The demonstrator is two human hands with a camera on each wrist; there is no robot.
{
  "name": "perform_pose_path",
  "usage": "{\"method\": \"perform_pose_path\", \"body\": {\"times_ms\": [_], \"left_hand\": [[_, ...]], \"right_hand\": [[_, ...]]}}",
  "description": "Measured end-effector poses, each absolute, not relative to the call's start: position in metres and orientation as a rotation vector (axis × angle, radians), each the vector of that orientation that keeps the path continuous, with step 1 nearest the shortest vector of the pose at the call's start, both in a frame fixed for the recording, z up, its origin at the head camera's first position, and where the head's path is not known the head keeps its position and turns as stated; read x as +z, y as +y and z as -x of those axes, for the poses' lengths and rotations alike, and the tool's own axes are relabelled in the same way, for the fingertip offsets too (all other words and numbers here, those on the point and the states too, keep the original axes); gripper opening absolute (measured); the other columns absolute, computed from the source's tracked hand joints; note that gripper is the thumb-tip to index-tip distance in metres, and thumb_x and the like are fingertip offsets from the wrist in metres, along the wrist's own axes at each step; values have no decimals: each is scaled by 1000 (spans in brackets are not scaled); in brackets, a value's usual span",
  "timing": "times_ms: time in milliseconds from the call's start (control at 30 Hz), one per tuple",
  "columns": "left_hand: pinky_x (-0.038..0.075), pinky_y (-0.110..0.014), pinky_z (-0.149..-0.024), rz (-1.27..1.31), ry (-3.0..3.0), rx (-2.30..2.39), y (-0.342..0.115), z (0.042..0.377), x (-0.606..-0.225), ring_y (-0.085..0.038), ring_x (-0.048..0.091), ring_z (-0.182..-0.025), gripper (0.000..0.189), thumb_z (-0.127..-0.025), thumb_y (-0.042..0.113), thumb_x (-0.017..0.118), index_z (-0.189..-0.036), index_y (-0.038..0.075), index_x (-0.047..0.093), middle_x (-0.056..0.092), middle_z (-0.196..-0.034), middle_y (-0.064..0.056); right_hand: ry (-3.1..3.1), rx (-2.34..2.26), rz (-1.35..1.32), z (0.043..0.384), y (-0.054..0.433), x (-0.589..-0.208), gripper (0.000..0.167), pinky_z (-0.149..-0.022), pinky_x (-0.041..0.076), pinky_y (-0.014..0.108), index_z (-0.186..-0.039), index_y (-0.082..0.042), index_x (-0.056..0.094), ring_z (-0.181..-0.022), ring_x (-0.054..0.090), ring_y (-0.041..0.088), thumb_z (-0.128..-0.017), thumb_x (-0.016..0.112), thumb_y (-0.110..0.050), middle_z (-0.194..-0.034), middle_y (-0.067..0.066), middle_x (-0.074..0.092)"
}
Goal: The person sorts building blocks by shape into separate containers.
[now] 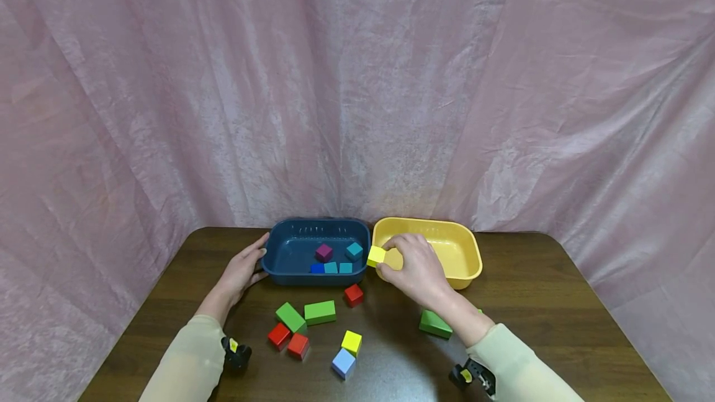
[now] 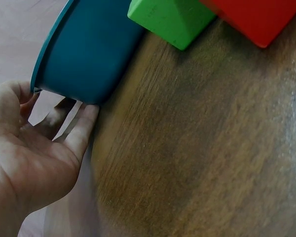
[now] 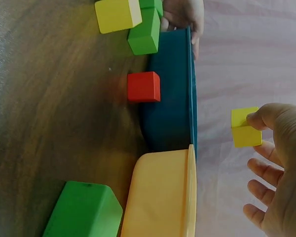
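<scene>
A yellow cube (image 1: 376, 257) is pinched between the thumb and fingers of my right hand (image 1: 418, 268), held over the place where the two bins meet. In the right wrist view that yellow cube (image 3: 245, 127) hangs above the rims. At the left end of the dark blue bin (image 1: 313, 279), my left hand (image 1: 241, 273) touches the bin's side with extended fingers. The left wrist view has its fingertips (image 2: 90, 111) at the bin's lower edge. Inside this bin lie a purple cube (image 1: 324, 253), a blue block (image 1: 317, 268) and several teal blocks (image 1: 354, 251).
Right beside the blue bin stands a yellow bin (image 1: 471, 259), partly covered by my right hand. In front are green blocks (image 1: 320, 312), red cubes (image 1: 354, 295), another yellow cube (image 1: 352, 342) and a light blue cube (image 1: 343, 363). A green block (image 1: 434, 325) lies under my right forearm.
</scene>
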State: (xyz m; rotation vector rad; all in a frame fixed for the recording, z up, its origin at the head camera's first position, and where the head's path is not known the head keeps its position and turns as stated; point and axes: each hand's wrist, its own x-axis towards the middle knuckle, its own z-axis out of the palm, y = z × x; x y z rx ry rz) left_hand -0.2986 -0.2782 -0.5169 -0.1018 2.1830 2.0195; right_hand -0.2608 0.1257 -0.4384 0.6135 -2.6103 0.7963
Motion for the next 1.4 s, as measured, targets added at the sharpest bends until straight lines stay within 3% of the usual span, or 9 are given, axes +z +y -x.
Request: {"method": "perform_pose_path", "body": {"times_ms": [700, 1400], "left_hand": [[38, -52, -112, 107, 2191, 2016, -277, 297, -515, -38, 37, -144, 54, -112, 27, 39, -164, 27, 25, 20, -168, -14], [43, -48, -109, 125, 2184, 2036, -278, 299, -517, -38, 43, -141, 53, -112, 27, 40, -164, 26, 28, 26, -166, -15]], "right_hand": [[-2651, 749, -555, 283, 120, -430, 35, -97, 46, 46, -108, -9, 75, -111, 56, 29, -84, 82, -32, -116, 6, 69], [-2760, 687, -570, 312, 94, -438, 32, -99, 44, 48, -110, -15, 77, -118, 51, 29, -88, 79, -38, -121, 6, 67]]}}
